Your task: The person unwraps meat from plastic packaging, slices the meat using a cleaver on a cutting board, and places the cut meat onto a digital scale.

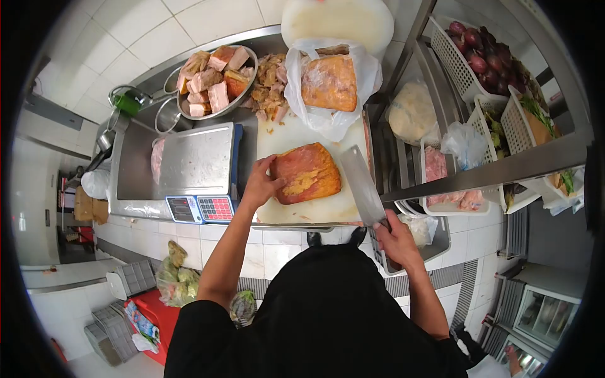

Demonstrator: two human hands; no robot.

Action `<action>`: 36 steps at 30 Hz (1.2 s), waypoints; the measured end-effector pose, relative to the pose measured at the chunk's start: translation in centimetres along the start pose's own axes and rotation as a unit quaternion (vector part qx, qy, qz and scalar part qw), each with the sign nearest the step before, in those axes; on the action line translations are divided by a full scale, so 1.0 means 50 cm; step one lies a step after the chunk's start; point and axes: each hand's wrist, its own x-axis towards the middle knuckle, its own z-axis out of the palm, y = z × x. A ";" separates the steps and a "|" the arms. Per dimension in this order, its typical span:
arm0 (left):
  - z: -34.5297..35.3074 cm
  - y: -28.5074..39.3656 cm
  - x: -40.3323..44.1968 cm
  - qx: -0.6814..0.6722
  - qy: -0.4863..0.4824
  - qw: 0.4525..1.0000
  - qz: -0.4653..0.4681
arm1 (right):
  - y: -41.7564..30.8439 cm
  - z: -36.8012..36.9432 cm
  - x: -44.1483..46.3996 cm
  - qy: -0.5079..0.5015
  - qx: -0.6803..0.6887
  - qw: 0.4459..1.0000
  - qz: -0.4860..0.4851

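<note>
A slab of browned meat (pixel 307 173) lies on the white cutting board (pixel 296 213). My left hand (pixel 262 184) rests on the slab's left edge, fingers spread over it. My right hand (pixel 396 239) is wrapped round the handle of a cleaver (pixel 363 183), whose wide blade points up and away, just right of the slab. Behind the slab, a second piece of meat (pixel 329 83) sits in an open plastic bag (pixel 296 118). Chopped meat scraps (pixel 270 85) are piled at the board's back left.
A metal bowl of meat chunks (pixel 217 82) stands at the back left. Left of the board is a digital scale (pixel 198 160). A metal rail (pixel 479 176) crosses on the right, near baskets holding red onions (pixel 482 57) and greens. Another round board (pixel 337 24) lies behind.
</note>
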 end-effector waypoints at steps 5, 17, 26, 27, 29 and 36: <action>0.048 0.010 -0.034 0.026 0.009 0.999 0.017 | -0.079 0.041 0.028 0.031 -0.185 0.979 -0.083; 0.077 -0.019 -0.042 -0.017 0.064 0.991 0.117 | -0.103 0.117 0.083 0.026 -0.290 0.948 -0.127; 0.108 -0.040 -0.042 0.045 0.115 0.985 0.123 | -0.137 0.124 0.053 0.025 -0.295 0.944 -0.142; 0.108 -0.038 -0.043 0.045 0.114 0.985 0.122 | -0.136 0.125 0.054 0.023 -0.294 0.945 -0.140; 0.106 -0.034 -0.046 0.043 0.125 0.983 0.127 | -0.133 0.129 0.054 0.020 -0.293 0.946 -0.138; 0.101 -0.050 -0.044 -0.024 0.134 0.980 0.144 | -0.120 0.135 0.057 0.012 -0.301 0.944 -0.133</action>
